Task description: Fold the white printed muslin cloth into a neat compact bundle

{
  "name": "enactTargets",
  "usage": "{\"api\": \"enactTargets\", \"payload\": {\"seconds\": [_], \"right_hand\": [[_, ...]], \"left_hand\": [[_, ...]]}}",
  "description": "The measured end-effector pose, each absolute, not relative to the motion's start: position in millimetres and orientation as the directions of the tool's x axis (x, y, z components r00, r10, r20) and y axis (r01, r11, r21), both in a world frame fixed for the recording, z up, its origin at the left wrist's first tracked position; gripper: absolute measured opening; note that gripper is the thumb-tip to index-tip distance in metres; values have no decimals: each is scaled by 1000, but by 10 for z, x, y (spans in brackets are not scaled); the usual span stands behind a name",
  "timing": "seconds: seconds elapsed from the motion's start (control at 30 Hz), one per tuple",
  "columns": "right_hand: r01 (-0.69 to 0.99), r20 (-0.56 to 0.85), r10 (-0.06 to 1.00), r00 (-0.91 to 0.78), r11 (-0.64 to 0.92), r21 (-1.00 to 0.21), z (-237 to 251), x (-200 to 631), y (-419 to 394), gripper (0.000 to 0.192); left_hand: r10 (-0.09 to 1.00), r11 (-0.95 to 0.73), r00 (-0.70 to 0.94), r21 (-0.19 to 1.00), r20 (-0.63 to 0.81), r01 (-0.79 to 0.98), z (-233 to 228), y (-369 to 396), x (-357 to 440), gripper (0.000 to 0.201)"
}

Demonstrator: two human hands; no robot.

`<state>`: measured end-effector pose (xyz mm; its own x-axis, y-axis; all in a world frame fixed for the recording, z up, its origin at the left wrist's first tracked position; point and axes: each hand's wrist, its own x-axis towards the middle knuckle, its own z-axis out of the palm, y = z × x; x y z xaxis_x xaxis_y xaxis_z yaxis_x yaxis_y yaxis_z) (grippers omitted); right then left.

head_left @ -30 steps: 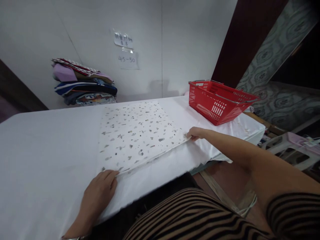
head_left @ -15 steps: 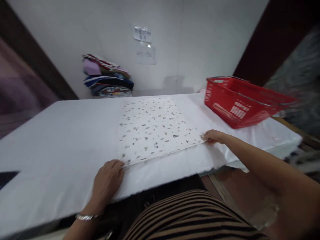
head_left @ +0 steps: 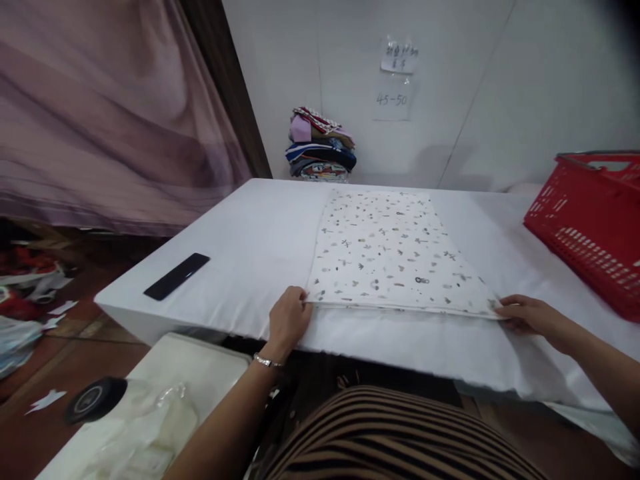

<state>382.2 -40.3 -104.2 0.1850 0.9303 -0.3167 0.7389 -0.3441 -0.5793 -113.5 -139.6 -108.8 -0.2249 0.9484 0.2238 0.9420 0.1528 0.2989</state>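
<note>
A white cloth [head_left: 385, 253] with small printed motifs lies folded flat on the white-covered table [head_left: 240, 247]. Its near edge shows stacked layers. My left hand [head_left: 291, 315] pinches the near left corner, thumb and fingers closed on it. At the near right corner, my right hand [head_left: 533, 317] grips the fabric between thumb and fingers. Between the two hands the near edge runs fairly straight, close to the table's front.
A red basket [head_left: 590, 227] stands at the right. Folded fabrics [head_left: 323, 147] are stacked by the wall. A dark flat object [head_left: 177, 276] lies on the table's left. Below it, a white surface [head_left: 200, 363] bears plastic wrapping and a black round object [head_left: 96, 399].
My view has swung left, bringing the pink curtain, dark flat object and white surface into sight. Both hands stay at the cloth's near corners; its near edge now looks straighter and more level.
</note>
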Motion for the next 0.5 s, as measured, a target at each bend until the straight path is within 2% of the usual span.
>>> {"api": "enactTargets", "payload": {"seconds": [0.1, 0.23, 0.33, 0.5], "right_hand": [[548, -481, 854, 197, -503, -668, -1061, 3799, -391, 10], [584, -476, 855, 205, -497, -642, -1061, 3759, -360, 9], [719, -396, 896, 202, -410, -561, -1084, 3749, -353, 14], [955, -116, 988, 103, -131, -266, -1088, 3686, -466, 37]], "left_hand": [[966, 99, -159, 281, 203, 955, -1086, -1421, -1190, 11], [977, 47, -99, 265, 187, 963, -1079, -1412, -1229, 13], [980, 4, -58, 274, 191, 962, -1054, -1394, -1259, 12], [945, -173, 92, 242, 313, 955, -1026, -1360, -1229, 21]]}}
